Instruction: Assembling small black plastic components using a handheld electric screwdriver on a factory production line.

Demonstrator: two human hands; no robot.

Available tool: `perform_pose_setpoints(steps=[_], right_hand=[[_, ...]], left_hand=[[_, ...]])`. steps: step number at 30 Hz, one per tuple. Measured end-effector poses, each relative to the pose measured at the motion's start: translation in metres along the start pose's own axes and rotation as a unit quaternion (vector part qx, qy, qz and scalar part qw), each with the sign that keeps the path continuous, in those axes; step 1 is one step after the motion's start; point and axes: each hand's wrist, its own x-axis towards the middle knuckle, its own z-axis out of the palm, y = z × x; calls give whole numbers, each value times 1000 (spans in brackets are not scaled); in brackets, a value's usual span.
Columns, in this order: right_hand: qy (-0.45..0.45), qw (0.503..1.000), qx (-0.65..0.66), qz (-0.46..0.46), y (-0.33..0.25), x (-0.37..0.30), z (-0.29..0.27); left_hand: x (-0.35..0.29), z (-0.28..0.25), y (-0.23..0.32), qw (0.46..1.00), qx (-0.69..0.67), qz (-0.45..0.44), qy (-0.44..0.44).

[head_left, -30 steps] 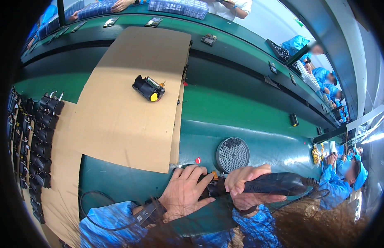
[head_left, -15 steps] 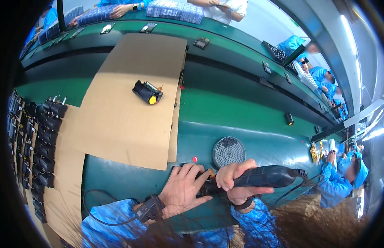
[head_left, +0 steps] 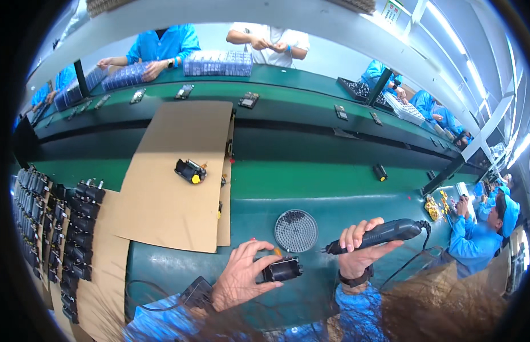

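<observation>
My left hand (head_left: 237, 280) grips a black plastic housing (head_left: 283, 270) between thumb and fingers, with its hollow side showing. A small orange strip (head_left: 277, 251) sticks up by the fingertips. In my right hand (head_left: 358, 256) is a black corded electric screwdriver (head_left: 395, 230), its tip pointing left and apart from the housing. Beyond the housing lies a round grey dimpled tray (head_left: 296, 241) with small dark screws in its far part. Another black housing (head_left: 191, 172) with a yellow round piece rests on a cardboard sheet (head_left: 168, 219).
Rows of black housings (head_left: 76, 233) stand on cardboard at my left. A single dark part (head_left: 380, 172) lies on the green bench to the right. Circuit boards (head_left: 249, 100) sit along the far belt, before stacked clear trays (head_left: 217, 63). A co-worker (head_left: 476, 248) sits at the right.
The screwdriver has lifted off the housing and moved right with my right hand. My left hand has gone from pressing down over the housing to gripping it tilted. The view has shifted upward.
</observation>
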Motion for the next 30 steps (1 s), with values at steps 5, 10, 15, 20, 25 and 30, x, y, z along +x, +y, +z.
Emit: perform_pose_setpoints(steps=[5,10,15,20,25,30], right_hand=[[86,995,-40,11,-4,-11,-36],[102,993,-29,45,-4,-12,-29],[44,998,-49,18,-10,-12,-51],[61,998,-19,3,-2,-9,-50],[35,999,1,16,-2,-10,-54],[67,994,17,85,-12,-8,-45]], left_hand=[[-37,-70,36,997,39,-66,25],[-72,-72,62,906,406,-104,-62],[-83,-30,38,955,240,-8,-174],[-90,-26,38,924,348,82,-135],[-103,-19,21,950,282,104,-87],[-116,-28,18,965,205,44,-155]])
